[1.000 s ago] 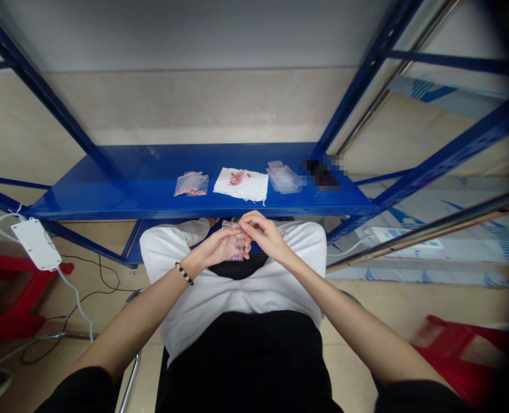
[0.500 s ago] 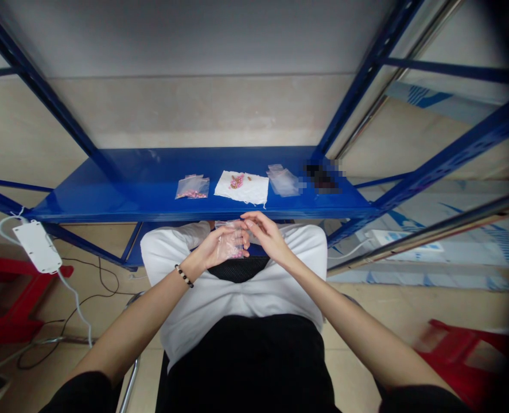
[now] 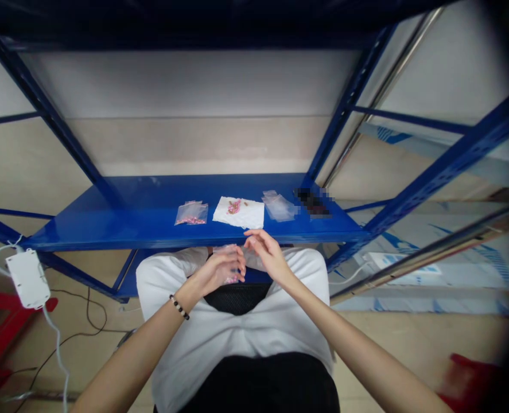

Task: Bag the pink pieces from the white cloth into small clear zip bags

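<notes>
Finding a clear plastic bag point(image 3: 229, 249) of pink beads gripped in the curled left hand point(image 3: 220, 268); the empty right hand point(image 3: 268, 255) is held open at two o'clock; pink beads point(image 3: 234, 206) on a white sheet point(image 3: 249, 215) are left at twelve.

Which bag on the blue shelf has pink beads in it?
The left bag, left of the white tissue. Beads show along its bottom; the other bag, right of the tissue, shows none.

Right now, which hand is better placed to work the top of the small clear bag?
Probably the right hand: it appears empty, and its fingers sit just beside the bag's top edge. The left hand is curled around the small clear bag, holding it.
</notes>
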A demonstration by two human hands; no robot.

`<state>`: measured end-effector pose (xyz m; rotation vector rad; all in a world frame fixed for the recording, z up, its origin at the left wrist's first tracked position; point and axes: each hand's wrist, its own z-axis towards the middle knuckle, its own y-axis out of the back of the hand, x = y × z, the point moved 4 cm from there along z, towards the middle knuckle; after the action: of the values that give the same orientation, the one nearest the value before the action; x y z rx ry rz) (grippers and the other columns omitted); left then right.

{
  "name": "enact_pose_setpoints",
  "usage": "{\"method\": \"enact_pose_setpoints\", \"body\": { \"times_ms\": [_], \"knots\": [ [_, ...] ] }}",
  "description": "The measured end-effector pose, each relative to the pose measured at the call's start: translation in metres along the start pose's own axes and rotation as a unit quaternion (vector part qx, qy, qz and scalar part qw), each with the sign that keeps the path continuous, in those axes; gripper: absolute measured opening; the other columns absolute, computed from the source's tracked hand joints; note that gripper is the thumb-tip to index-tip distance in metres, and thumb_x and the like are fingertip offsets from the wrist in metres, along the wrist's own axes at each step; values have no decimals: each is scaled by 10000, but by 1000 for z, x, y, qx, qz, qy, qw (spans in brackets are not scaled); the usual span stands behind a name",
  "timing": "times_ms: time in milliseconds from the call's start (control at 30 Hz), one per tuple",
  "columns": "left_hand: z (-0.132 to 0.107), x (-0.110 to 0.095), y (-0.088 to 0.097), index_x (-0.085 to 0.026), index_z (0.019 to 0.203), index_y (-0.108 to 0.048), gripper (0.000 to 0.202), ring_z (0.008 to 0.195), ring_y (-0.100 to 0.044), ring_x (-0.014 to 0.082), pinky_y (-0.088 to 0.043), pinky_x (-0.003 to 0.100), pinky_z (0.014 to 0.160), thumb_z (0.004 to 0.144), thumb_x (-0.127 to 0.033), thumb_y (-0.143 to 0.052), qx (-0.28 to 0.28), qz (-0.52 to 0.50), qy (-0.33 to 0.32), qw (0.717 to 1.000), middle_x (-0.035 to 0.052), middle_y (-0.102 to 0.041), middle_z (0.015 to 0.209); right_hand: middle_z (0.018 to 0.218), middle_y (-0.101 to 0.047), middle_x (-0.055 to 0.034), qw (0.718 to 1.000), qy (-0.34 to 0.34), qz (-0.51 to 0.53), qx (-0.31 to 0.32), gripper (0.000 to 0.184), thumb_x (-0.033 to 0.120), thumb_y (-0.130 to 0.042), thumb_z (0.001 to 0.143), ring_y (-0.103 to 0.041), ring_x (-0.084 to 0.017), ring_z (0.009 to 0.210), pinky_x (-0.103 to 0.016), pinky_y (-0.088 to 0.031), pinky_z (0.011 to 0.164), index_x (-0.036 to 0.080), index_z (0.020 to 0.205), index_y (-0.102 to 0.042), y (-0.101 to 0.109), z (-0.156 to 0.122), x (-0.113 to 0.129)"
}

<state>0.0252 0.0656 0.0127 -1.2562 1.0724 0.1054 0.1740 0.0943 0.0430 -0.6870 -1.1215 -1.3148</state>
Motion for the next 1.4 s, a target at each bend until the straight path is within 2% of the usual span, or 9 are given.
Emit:
{"method": "enact_pose_setpoints", "body": {
  "times_ms": [100, 200, 333, 433, 567, 833, 1000, 1100, 1400],
  "knots": [
    [2, -8, 3, -138, 947, -587, 216, 750, -624, 174, -513, 316, 707, 796, -252, -691, -7, 69, -22, 997, 62, -608, 833, 852, -660, -29, 995, 57, -81, -32, 246, 350, -489, 957, -612, -163, 771, -274, -464, 714, 213, 1115, -617, 13, 32, 6],
    [3, -16, 8, -147, 903, -559, 218, 726, -612, 153, -499, 282, 676, 794, -260, -711, -28, 100, -72, 992, 47, -601, 807, 912, -689, -35, 975, 104, -193, -42, 210, 247, -506, 916, -607, -156, 763, -266, -455, 732, 199, 1046, -664, 24, 81, -2],
    [6, -15, 18, -167, 861, -513, 240, 663, -595, 122, -455, 216, 588, 796, -280, -715, -75, 114, -95, 986, 15, -585, 747, 854, -712, -54, 945, 62, -321, -28, 252, 86, -484, 825, -615, -163, 757, -252, -453, 724, 162, 889, -716, 36, 143, -35],
    [10, -10, 23, -179, 825, -476, 272, 620, -591, 119, -440, 202, 547, 798, -322, -706, -100, 122, -91, 983, 5, -582, 709, 820, -722, -62, 936, 49, -347, -10, 275, 42, -506, 776, -620, -167, 727, -245, -452, 701, 161, 838, -747, 38, 167, -56],
    [12, -6, 24, -183, 816, -467, 286, 593, -587, 114, -418, 191, 513, 800, -360, -692, -109, 127, -79, 983, 6, -587, 700, 794, -723, -49, 926, 45, -374, 16, 301, 19, -545, 728, -621, -166, 724, -234, -446, 693, 179, 849, -769, 37, 179, -67],
    [12, -5, 23, -171, 800, -502, 249, 597, -588, 109, -448, 214, 565, 814, -355, -669, -108, 134, -62, 983, 16, -596, 716, 782, -710, -62, 912, 48, -407, 26, 180, 105, -629, 774, -611, -167, 714, -245, -441, 694, 168, 866, -771, 40, 193, -70],
    [10, -9, 19, -167, 810, -518, 247, 606, -588, 113, -451, 220, 570, 813, -358, -675, -103, 134, -68, 983, 17, -599, 714, 857, -712, -64, 911, 57, -407, 32, 116, 214, -687, 803, -616, -174, 795, -258, -450, 777, 197, 871, -779, 39, 197, -78],
    [9, -11, 17, -165, 813, -521, 242, 612, -584, 116, -452, 223, 571, 807, -347, -681, -99, 132, -75, 983, 18, -596, 710, 847, -712, -59, 912, 59, -403, 37, 112, 215, -692, 809, -619, -175, 807, -263, -450, 801, 204, 877, -780, 38, 199, -82],
    [8, -9, 15, -162, 818, -520, 242, 629, -596, 128, -457, 236, 583, 795, -327, -696, -76, 123, -60, 988, 31, -606, 735, 808, -714, -35, 916, 73, -390, 67, 23, 192, -746, 732, -622, -159, 772, -234, -441, 733, 185, 754, -746, 42, 207, -84]
  ]
}}
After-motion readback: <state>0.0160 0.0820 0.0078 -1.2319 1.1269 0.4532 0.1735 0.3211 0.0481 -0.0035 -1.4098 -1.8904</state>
